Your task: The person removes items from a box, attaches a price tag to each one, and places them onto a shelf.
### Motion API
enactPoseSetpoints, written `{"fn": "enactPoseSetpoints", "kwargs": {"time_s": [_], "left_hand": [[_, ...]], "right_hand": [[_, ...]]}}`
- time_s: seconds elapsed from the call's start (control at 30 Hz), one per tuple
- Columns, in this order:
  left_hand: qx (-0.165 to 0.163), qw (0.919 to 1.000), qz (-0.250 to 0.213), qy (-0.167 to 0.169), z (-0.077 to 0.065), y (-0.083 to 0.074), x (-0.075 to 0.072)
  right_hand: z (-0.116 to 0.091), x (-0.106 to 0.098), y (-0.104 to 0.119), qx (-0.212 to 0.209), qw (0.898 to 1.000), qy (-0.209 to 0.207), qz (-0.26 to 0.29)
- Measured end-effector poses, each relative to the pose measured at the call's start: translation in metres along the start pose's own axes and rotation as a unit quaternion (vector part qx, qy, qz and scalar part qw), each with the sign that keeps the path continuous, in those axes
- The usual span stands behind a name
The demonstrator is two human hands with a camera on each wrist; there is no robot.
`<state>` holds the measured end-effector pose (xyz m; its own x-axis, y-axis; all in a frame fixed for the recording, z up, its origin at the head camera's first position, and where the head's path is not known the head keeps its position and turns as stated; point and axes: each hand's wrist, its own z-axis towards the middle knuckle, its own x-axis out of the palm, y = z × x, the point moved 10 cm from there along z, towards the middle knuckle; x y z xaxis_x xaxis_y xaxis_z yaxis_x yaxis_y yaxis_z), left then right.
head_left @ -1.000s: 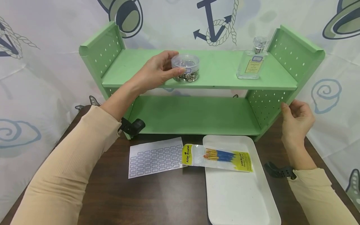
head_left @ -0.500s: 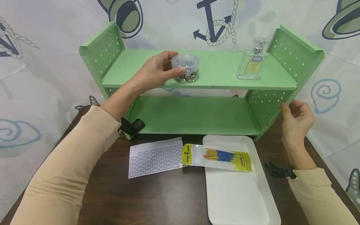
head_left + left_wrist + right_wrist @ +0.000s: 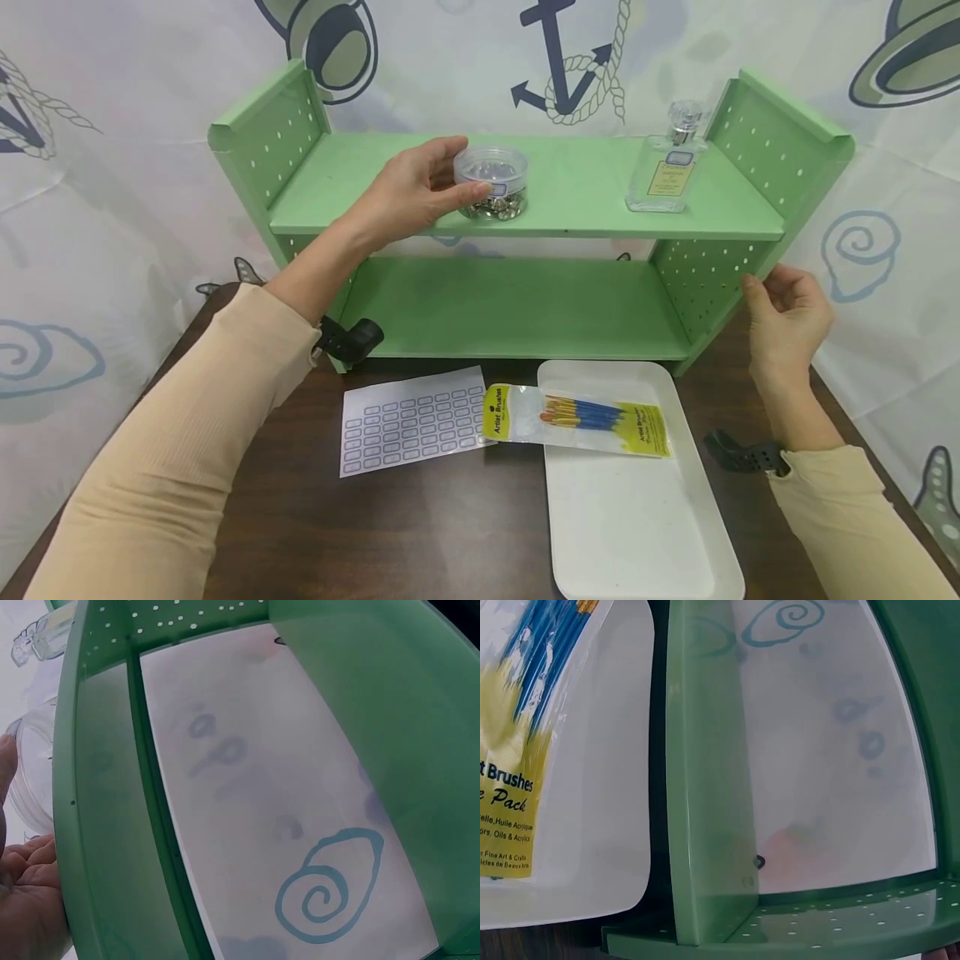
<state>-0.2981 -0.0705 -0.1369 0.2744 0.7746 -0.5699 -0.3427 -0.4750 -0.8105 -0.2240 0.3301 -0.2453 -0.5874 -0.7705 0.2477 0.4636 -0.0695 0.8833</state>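
Note:
My left hand [image 3: 412, 190] holds a round clear plastic jar [image 3: 501, 203] on the upper board of a green metal shelf [image 3: 577, 187]. The thumb lies across the jar's front by a small label, and the other fingers are behind it. Small silvery metal pieces show inside the jar. My right hand [image 3: 793, 321] grips the front edge of the shelf's right side panel, its thumb on the near side. Only part of the left hand [image 3: 30, 900] enters the left wrist view. A clear glass perfume bottle [image 3: 666, 177] with a small label stands at the upper board's right end.
A white tray [image 3: 637, 525] stands in front of the shelf on the dark wooden table [image 3: 390, 542]. Across its far part lies a pack of artist brushes [image 3: 581, 419], overlapping a sheet of small labels [image 3: 412, 423]. A patterned cloth [image 3: 450, 67] hangs behind the shelf.
The head view has shifted very slightly. Both hands, the jar and the shelf keep the same positions relative to one another.

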Motion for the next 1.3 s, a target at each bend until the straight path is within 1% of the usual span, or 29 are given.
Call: {"fn": "enactPoseSetpoints", "kwargs": {"time_s": [0.07,0.2,0.27,0.3,0.5,0.63,0.67,0.73,0.77,0.8,0.83,0.87,0.9,0.93,0.97,1.0,1.07,1.1,1.13,1.17,1.2,1.23,1.3], "left_hand": [[0.000,1.0000,0.003,-0.001,0.000,0.000,0.000],[0.004,0.9999,0.013,-0.005,0.000,0.001,-0.001],[0.006,0.9998,0.018,-0.006,0.000,0.000,-0.001],[0.007,0.9998,0.019,-0.007,0.000,0.000,-0.001],[0.014,0.9996,0.026,-0.007,0.001,-0.002,-0.002],[0.013,0.9996,0.025,-0.007,0.000,-0.003,-0.002],[0.012,0.9996,0.024,-0.007,0.000,-0.003,-0.003],[0.012,0.9996,0.022,-0.008,-0.001,-0.004,-0.003],[0.012,0.9996,0.023,-0.008,-0.001,-0.004,-0.004],[0.014,0.9996,0.023,-0.009,-0.001,-0.004,-0.004],[0.015,0.9996,0.023,-0.009,-0.001,-0.004,-0.005],[0.015,0.9996,0.024,-0.009,-0.002,-0.004,-0.005],[0.014,0.9996,0.024,-0.010,-0.002,-0.004,-0.005],[0.014,0.9995,0.025,-0.010,-0.002,-0.004,-0.005],[0.013,0.9996,0.025,-0.010,-0.002,-0.003,-0.005],[0.011,0.9996,0.024,-0.010,-0.002,-0.003,-0.005],[0.008,0.9997,0.024,-0.009,-0.003,-0.001,-0.005],[0.006,0.9997,0.023,-0.009,-0.003,-0.001,-0.005],[0.005,0.9997,0.022,-0.009,-0.003,0.000,-0.005],[0.004,0.9997,0.020,-0.009,-0.003,0.000,-0.005],[0.001,0.9997,0.021,-0.011,-0.004,0.001,-0.005],[0.000,0.9997,0.021,-0.013,-0.004,0.001,-0.006],[-0.003,0.9995,0.022,-0.020,-0.007,0.002,-0.008]], "right_hand": [[0.000,0.001,-0.001,0.007,1.000,0.006,-0.016],[-0.002,0.000,-0.002,0.018,0.997,0.020,-0.075],[-0.004,-0.001,-0.003,0.022,0.995,0.028,-0.095],[-0.005,-0.002,-0.003,0.025,0.995,0.032,-0.096],[-0.013,-0.013,-0.008,0.049,0.998,0.030,-0.031],[-0.021,-0.019,-0.012,0.064,0.997,0.035,0.002],[-0.024,-0.020,-0.014,0.070,0.997,0.039,0.001],[-0.030,-0.022,-0.019,0.084,0.995,0.056,-0.020],[-0.033,-0.022,-0.023,0.092,0.993,0.068,-0.037],[-0.037,-0.022,-0.025,0.094,0.989,0.088,-0.073],[-0.041,-0.020,-0.029,0.093,0.982,0.113,-0.118],[-0.045,-0.018,-0.032,0.090,0.972,0.144,-0.163],[-0.050,-0.015,-0.036,0.082,0.958,0.179,-0.207],[-0.055,-0.011,-0.040,0.075,0.942,0.215,-0.248],[-0.061,-0.008,-0.045,0.067,0.922,0.252,-0.287],[-0.067,-0.004,-0.050,0.058,0.900,0.288,-0.323],[-0.079,0.000,-0.062,0.065,0.863,0.348,-0.360],[-0.085,0.001,-0.068,0.075,0.848,0.370,-0.371],[-0.089,0.001,-0.074,0.087,0.836,0.388,-0.378],[-0.093,0.001,-0.079,0.098,0.825,0.403,-0.384],[-0.097,0.001,-0.083,0.108,0.818,0.412,-0.387],[-0.099,0.001,-0.086,0.117,0.812,0.418,-0.389],[-0.102,0.001,-0.090,0.130,0.807,0.424,-0.391]]}}
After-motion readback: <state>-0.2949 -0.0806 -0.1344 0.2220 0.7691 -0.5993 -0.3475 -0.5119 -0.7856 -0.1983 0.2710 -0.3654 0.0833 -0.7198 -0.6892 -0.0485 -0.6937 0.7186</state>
